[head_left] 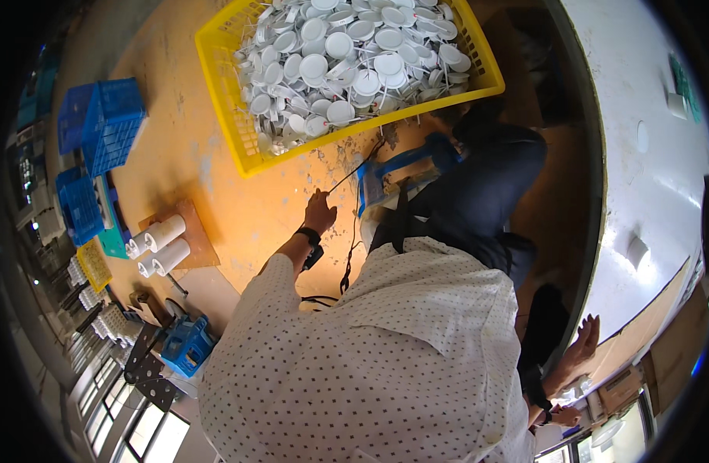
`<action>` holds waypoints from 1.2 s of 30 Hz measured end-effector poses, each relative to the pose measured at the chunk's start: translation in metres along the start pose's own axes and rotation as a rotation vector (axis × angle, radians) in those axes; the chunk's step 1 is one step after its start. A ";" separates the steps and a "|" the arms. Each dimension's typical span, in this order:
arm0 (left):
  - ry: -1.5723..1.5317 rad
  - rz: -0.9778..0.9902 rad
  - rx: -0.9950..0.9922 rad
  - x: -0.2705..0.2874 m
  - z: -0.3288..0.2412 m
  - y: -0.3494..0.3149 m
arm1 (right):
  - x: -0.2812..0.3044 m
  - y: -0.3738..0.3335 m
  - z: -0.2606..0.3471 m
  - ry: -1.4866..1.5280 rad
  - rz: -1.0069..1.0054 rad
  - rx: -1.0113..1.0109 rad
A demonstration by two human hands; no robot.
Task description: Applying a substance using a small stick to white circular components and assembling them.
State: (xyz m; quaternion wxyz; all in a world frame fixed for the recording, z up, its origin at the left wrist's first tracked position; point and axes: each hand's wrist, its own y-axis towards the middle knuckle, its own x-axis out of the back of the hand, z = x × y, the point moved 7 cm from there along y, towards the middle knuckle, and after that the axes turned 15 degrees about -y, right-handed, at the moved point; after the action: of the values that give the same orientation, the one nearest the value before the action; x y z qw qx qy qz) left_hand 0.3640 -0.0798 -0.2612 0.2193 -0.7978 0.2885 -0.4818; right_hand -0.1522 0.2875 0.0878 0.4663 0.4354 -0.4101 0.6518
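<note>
On the left, my left hand (321, 213) is over the orange-brown surface, with a dark strap round its wrist. Its fingers are closed at the end of a thin black cable (353, 173), which runs off toward the yellow basket; the fingertips show only in part. That yellow plastic basket (242, 158) is heaped with white round discs (339, 45), several with thin stems. At the lower right, my right hand (583, 346) is raised beside the white tabletop (624, 193), fingers stretched out and nothing in them. Just below it appears another hand (564, 417); whose it is, I cannot tell.
Blue crates (113, 123) stand at the left. White rolls (169, 231) lie on a brown board (197, 231). Lower left is a blue basket (187, 345). A blue-framed object (404, 160) stands beside my dark-trousered legs (482, 181). A small white cylinder (637, 251) rests on the tabletop.
</note>
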 end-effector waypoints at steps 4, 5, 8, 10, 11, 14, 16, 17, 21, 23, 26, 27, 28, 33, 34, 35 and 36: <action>0.063 0.174 0.325 -0.009 0.003 0.035 | -0.016 -0.017 -0.002 -0.102 0.044 0.033; 0.014 0.162 0.271 -0.019 0.031 0.045 | -0.018 -0.019 0.004 -0.100 0.052 0.039; -0.015 0.331 0.403 -0.029 0.055 0.053 | -0.015 -0.022 0.018 -0.119 0.052 0.025; 0.039 0.310 0.369 -0.024 0.060 0.057 | -0.011 -0.023 0.022 -0.135 0.053 0.010; 0.009 0.386 0.377 -0.025 0.069 0.051 | -0.012 -0.018 0.025 -0.191 0.085 0.011; 0.018 0.453 0.395 -0.032 0.083 0.031 | -0.016 -0.011 0.037 -0.224 0.114 0.003; 0.125 0.435 0.372 -0.035 0.081 0.030 | -0.019 -0.015 0.043 -0.193 0.093 -0.023; 0.117 0.434 0.425 -0.033 0.081 0.022 | -0.023 -0.014 0.051 -0.174 0.135 0.017; 0.039 0.378 0.569 -0.044 0.109 0.004 | -0.033 -0.003 0.061 -0.222 0.206 0.082; 0.005 0.347 0.567 -0.053 0.126 -0.005 | -0.038 0.004 0.054 -0.178 0.223 0.077; -0.143 0.203 0.620 -0.054 0.162 -0.014 | -0.048 0.016 0.040 -0.079 0.238 0.065; -0.149 0.137 0.632 -0.045 0.172 -0.017 | -0.051 0.019 0.037 -0.032 0.239 0.067; -0.153 0.070 0.644 -0.036 0.182 -0.020 | -0.054 0.022 0.033 -0.031 0.242 0.070; -0.102 0.014 0.831 0.006 0.213 -0.062 | -0.072 0.023 0.039 -0.064 0.280 0.135; -0.070 0.069 0.875 0.018 0.196 -0.071 | -0.073 0.024 0.039 -0.068 0.273 0.144; -0.047 0.088 0.901 0.021 0.203 -0.085 | -0.075 0.023 0.040 -0.082 0.276 0.144; -0.015 0.103 0.934 0.030 0.210 -0.101 | -0.079 0.024 0.038 -0.090 0.289 0.139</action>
State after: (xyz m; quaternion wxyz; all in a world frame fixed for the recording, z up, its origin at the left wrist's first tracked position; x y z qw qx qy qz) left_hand 0.5880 -0.0102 -0.2703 0.5803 -0.6019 0.0785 -0.5430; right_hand -0.1538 0.2265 0.0201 0.3176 0.4320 -0.4427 0.7187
